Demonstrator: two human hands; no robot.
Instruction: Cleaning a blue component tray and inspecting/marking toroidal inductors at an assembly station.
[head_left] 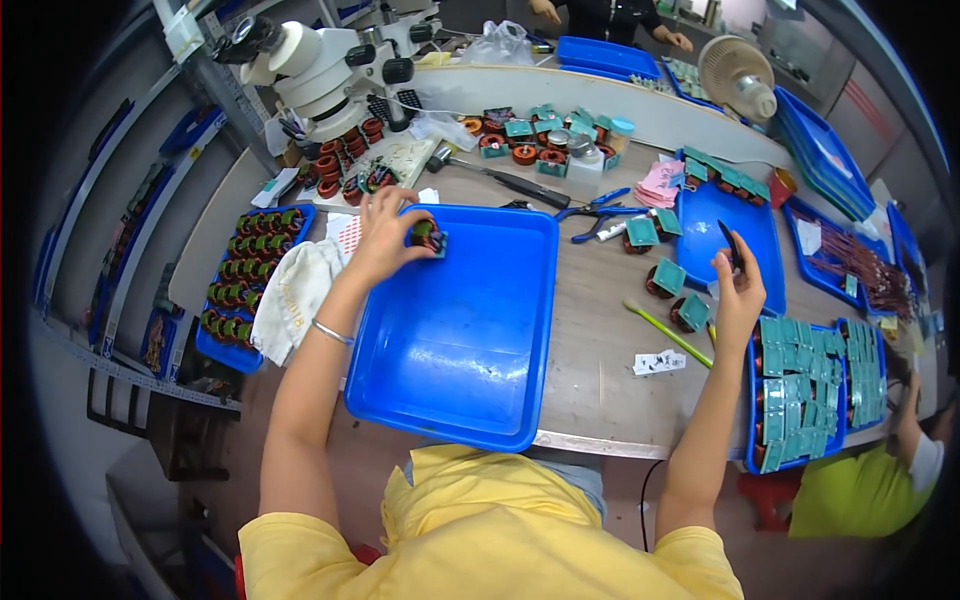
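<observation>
- First, at the left, a blue tray (228, 360) holds rows of green-banded toroidal coils (250, 272); to my judgement these are waiting to be handled.
- Just right of it lies a white cloth (290, 300), beside the left forearm; a stereo microscope (315, 70) stands on the far side.
- The left hand (380, 240) pinches one wound coil (427, 235) between thumb and fingers, over the far left corner of a large blue bin (450, 385); whether that coil is finished, I cannot tell.
- Right of the bin, blue-handled pliers (600, 208) lie on the bench, with several teal-capped coils (665, 278) nearer and further right, set loose and perhaps only part-way through.
- The right hand (738, 285), raised and well apart from the held coil, pinches a slim black tool (735, 250), perhaps tweezers.
- At the near right, another blue tray (752, 420) carries packed rows of teal-faced parts (800, 390), probably done, which suggests a batch somewhere midway.
</observation>
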